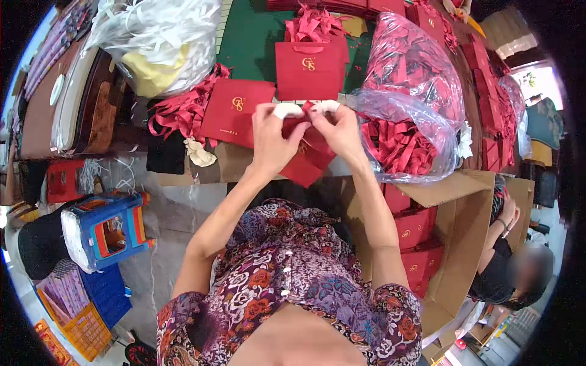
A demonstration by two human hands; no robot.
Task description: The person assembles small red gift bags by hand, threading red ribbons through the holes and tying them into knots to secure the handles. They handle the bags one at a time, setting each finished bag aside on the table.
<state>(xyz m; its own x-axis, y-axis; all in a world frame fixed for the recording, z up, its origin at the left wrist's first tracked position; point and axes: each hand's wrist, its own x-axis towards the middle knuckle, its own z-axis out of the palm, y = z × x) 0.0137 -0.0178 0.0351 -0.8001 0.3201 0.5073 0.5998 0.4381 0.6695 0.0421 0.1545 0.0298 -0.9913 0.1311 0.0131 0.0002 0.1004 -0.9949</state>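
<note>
Both hands meet at the table edge over a red paper bag (pixel 306 170), which hangs tilted below them with a corner pointing down. My left hand (pixel 273 135) is closed, pinching the bag's upper part. Close beside it, my right hand (pixel 340 130) also pinches there, and a bit of red ribbon (pixel 307 106) shows between the fingertips. White covers wrap a finger on each hand. The fingers partly hide the bag's top. Left of them lies a flat red bag (pixel 237 110) with a gold logo; beyond stands another red bag (pixel 309 70) with a ribbon handle.
Loose red ribbons (pixel 183 113) lie at the left, near a clear sack of white ribbons (pixel 155 46). At the right, a plastic sack (pixel 409 140) holds red ribbons. A cardboard box (pixel 455 244) contains several red bags. A blue stool (pixel 110 232) and another person (pixel 503 268) are nearby.
</note>
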